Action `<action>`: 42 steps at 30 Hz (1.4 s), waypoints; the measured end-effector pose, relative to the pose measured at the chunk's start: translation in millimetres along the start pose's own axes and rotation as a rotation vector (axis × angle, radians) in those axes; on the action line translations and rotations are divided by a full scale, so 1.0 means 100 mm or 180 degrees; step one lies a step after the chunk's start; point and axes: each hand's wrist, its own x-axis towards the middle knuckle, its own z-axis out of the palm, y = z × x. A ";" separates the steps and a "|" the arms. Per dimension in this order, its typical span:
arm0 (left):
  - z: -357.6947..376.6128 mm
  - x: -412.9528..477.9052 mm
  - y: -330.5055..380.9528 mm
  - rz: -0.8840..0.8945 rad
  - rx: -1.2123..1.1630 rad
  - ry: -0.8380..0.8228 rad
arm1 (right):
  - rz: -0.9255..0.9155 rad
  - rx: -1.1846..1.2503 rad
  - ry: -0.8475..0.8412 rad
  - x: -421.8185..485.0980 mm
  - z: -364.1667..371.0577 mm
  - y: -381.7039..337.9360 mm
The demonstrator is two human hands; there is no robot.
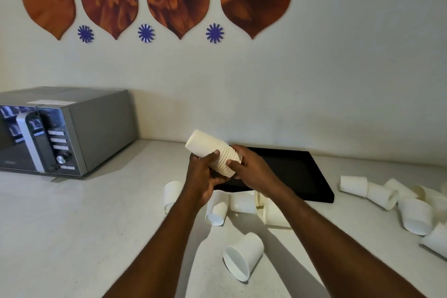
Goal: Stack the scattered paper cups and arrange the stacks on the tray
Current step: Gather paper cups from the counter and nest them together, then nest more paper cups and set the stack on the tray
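Observation:
Both hands hold a stack of white paper cups (pixel 208 150) tilted in the air, its closed base pointing up and left. My left hand (pixel 204 174) grips the stack from below and the left. My right hand (pixel 249 167) grips its rimmed end from the right. Behind and under the hands lies the black tray (pixel 297 172), with nothing visible on it. Several loose cups lie on their sides on the counter: one near me (pixel 243 256), a few under my wrists (pixel 217 208), and a cluster at the right (pixel 384 193).
A silver microwave (pixel 60 133) stands at the back left of the white counter (pixel 72 225). The wall runs close behind the tray. More toppled cups (pixel 416 215) reach the right edge of view.

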 end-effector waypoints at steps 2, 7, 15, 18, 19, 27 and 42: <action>-0.07 0.15 0.05 0.0083 0.0451 0.0007 | -0.0075 -0.0253 -0.0061 0.19 -0.01 0.05; -0.21 0.56 -0.05 0.0457 0.1834 0.0213 | 0.0070 -0.0548 -0.0098 0.58 0.15 0.32; -0.54 1.04 -0.42 0.0526 0.2788 0.0237 | 0.0295 -0.0599 -0.0199 0.93 0.56 0.85; -0.62 1.17 -0.53 0.0539 0.3255 0.0195 | 0.0413 -0.0599 -0.0177 0.99 0.65 1.02; -0.64 1.21 -0.57 0.0511 0.3293 0.0167 | 0.0457 -0.0578 -0.0181 1.00 0.68 1.06; -0.71 1.31 -0.83 0.0341 0.3761 -0.0192 | 0.0837 -0.0741 -0.0348 1.03 0.80 1.29; -0.64 1.16 -0.79 0.0348 0.4136 0.0031 | 0.0942 -0.1550 -0.0608 1.01 0.62 0.98</action>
